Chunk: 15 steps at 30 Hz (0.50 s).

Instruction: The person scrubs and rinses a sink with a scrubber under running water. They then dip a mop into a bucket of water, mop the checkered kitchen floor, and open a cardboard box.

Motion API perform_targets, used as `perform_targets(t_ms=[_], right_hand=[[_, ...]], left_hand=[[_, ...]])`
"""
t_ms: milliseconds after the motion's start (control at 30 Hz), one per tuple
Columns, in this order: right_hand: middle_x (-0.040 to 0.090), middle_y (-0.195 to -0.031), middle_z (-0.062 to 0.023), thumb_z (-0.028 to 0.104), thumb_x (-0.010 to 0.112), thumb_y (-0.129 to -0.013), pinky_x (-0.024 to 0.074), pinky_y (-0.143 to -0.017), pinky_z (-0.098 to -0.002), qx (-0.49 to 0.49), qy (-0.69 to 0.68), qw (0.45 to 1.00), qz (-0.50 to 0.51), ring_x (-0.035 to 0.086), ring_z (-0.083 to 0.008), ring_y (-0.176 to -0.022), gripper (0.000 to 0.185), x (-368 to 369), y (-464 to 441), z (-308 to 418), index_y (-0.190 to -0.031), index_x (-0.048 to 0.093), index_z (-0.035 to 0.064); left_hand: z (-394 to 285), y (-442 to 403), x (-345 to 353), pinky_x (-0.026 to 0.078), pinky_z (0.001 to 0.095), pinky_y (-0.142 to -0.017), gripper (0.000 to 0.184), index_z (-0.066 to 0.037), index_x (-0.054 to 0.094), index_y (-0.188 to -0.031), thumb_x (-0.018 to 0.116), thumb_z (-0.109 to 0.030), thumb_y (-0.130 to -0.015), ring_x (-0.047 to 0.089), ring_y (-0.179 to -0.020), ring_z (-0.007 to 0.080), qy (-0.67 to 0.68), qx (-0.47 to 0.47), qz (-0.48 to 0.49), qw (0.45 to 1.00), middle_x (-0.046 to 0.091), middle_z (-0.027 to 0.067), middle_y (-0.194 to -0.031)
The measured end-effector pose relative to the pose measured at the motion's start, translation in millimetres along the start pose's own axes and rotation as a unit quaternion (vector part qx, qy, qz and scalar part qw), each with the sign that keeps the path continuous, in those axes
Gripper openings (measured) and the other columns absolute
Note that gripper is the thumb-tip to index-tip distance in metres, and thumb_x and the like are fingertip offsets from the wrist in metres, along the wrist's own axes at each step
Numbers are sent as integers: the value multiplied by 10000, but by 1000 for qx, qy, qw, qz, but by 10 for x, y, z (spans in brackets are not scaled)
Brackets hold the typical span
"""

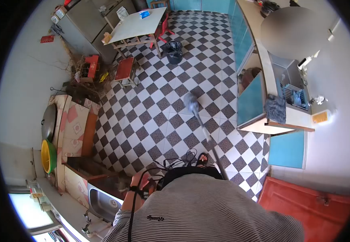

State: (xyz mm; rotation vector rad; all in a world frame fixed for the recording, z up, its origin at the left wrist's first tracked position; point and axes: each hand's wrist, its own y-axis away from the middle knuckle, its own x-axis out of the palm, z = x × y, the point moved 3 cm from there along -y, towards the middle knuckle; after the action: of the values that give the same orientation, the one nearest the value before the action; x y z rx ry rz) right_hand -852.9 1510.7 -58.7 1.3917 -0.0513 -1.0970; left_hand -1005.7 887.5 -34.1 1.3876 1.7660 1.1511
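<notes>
My left hand (144, 182) is low at the left of my striped shirt, with a dark band at the wrist. Black cables (171, 161) cross in front of it, and its fingers are too small and covered to read. A mop with a fluffy grey head (191, 101) rests on the checkered floor. Its long handle (205, 133) slants back toward my body and disappears at the right side of my shirt. My right hand is out of sight.
A metal sink (104, 201) and tiled stove counter (74, 129) line the left. Ahead stand a red-topped stool (124, 68), a black-lined bin (174, 52) and a white table (136, 26). Blue cabinets (250, 99) run along the right; a red door (304, 207) lies behind.
</notes>
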Motion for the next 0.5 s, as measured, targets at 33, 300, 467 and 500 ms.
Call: perform_targets(t_ms=[33, 300, 467, 500], right_hand=[[586, -907, -243, 540, 352, -819, 454, -712, -453, -12, 7, 1000, 0, 565, -398, -851, 611, -71, -332, 144, -1094, 527, 23], [597, -818, -230, 443, 419, -802, 477, -677, -402, -152, -112, 978, -86, 611, -305, -769, 491, -1819, -2441, 2275, -896, 578, -13], [592, -729, -190, 189, 393, -826, 489, -585, -431, -119, 120, 968, -183, 606, -332, -681, 237, -2168, -2091, 2641, -901, 521, 3], [594, -730, -183, 185, 392, -831, 488, -595, -432, -137, 205, 942, -227, 606, -331, -688, 238, -2056, -1960, 2513, -932, 511, 6]], left_hand=[[-177, -19, 90, 481, 302, -559, 231, -42, 525, -973, 481, -234, -853, 590, -731, 200, -51, 59, 63, 995, 596, 86, -863], [-874, -409, 279, 451, 253, -521, 237, 4, 531, -945, 427, -193, -865, 549, -598, 149, 54, -23, 68, 996, 574, 112, -742], [-1499, -495, 158, 459, 398, -595, 364, -49, 571, -838, 437, -386, -815, 574, -711, 308, -518, 107, -30, 848, 585, 167, -787], [-1551, -790, -29, 464, 439, -680, 431, -50, 583, -878, 432, -446, -797, 585, -811, 359, -691, 169, -42, 702, 601, 204, -857]])
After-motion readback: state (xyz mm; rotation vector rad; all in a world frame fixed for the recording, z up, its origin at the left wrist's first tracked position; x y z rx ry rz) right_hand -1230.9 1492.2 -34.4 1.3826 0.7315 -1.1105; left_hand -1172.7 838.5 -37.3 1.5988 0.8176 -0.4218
